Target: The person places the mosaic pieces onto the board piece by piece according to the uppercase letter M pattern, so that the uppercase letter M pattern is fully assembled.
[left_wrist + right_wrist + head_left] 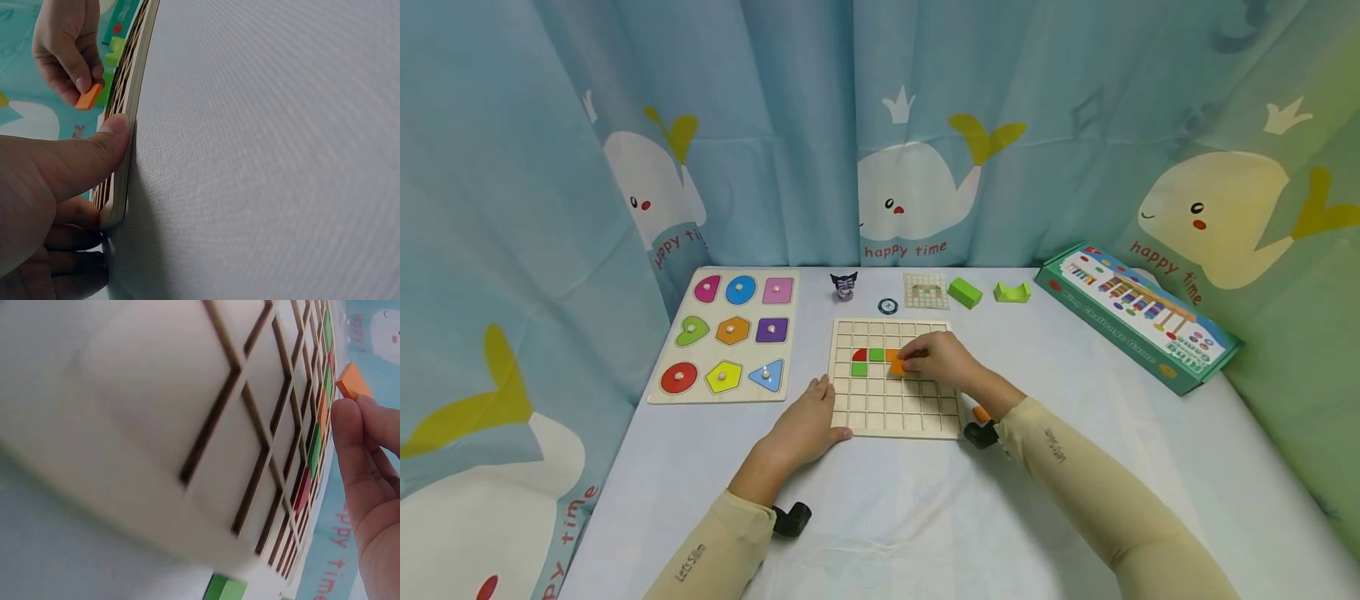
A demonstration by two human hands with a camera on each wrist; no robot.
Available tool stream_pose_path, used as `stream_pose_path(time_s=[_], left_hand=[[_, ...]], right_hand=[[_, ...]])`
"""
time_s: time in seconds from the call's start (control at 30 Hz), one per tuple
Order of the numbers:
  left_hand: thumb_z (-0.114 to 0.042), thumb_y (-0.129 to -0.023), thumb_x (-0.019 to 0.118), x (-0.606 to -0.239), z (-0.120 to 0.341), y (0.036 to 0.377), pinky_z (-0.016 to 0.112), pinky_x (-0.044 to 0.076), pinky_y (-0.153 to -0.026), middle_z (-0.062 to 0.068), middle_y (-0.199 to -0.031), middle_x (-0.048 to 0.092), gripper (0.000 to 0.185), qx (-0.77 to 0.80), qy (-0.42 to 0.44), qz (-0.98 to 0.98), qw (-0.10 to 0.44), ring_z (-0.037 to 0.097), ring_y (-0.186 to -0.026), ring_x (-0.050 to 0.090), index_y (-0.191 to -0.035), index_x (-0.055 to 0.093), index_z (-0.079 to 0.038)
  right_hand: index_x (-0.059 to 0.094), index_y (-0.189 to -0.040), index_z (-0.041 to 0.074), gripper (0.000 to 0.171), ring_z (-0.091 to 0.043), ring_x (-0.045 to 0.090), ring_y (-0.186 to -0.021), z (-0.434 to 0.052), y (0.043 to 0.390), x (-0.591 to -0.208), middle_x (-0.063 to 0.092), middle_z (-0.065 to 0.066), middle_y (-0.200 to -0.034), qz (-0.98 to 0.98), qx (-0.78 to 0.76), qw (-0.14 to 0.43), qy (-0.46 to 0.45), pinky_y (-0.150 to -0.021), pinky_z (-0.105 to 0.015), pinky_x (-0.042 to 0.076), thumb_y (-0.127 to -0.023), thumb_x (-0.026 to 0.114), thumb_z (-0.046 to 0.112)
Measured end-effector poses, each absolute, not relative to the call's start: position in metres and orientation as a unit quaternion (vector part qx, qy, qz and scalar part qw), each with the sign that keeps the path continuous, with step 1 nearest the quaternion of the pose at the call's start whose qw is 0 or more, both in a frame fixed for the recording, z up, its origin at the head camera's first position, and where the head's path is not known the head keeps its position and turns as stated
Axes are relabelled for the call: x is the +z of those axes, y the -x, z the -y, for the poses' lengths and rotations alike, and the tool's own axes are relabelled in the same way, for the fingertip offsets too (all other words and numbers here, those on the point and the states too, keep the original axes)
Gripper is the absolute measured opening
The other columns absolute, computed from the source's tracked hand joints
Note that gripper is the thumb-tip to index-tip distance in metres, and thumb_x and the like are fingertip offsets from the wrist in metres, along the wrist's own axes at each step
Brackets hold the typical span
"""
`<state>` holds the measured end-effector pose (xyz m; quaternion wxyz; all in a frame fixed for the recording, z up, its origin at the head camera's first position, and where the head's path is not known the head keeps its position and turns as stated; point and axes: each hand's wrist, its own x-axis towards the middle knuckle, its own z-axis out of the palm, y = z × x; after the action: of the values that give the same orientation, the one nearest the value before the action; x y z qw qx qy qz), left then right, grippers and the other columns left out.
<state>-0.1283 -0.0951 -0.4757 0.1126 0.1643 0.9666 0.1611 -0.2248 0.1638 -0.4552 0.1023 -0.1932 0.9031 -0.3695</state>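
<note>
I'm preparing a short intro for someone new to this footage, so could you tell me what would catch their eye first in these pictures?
First, the right hand pinching an orange tile over the wooden grid board at the table's middle, beside red and green tiles already set in it. The left hand steadies the board's near left edge. Then the bright shape puzzle to the left, and whale curtains behind.
</note>
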Motion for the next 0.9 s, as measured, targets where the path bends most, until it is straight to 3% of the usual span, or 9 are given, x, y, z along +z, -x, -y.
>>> stream_pose_path(time_s=[0.9], left_hand=[[-0.044, -0.094, 0.07, -0.475, 0.097, 0.131, 0.046, 0.03, -0.117, 0.027, -0.159, 0.028, 0.085, 0.157, -0.168, -0.965, 0.124, 0.039, -0.148, 0.026, -0.148, 0.037, 0.013]], right_hand=[[0.08, -0.098, 0.009, 0.009, -0.012, 0.067, -0.091, -0.109, 0.219, -0.461, 0.075, 0.001, -0.096, -0.893, -0.355, 0.123, 0.245, -0.084, -0.03, 0.056, -0.091, 0.076, 0.009]])
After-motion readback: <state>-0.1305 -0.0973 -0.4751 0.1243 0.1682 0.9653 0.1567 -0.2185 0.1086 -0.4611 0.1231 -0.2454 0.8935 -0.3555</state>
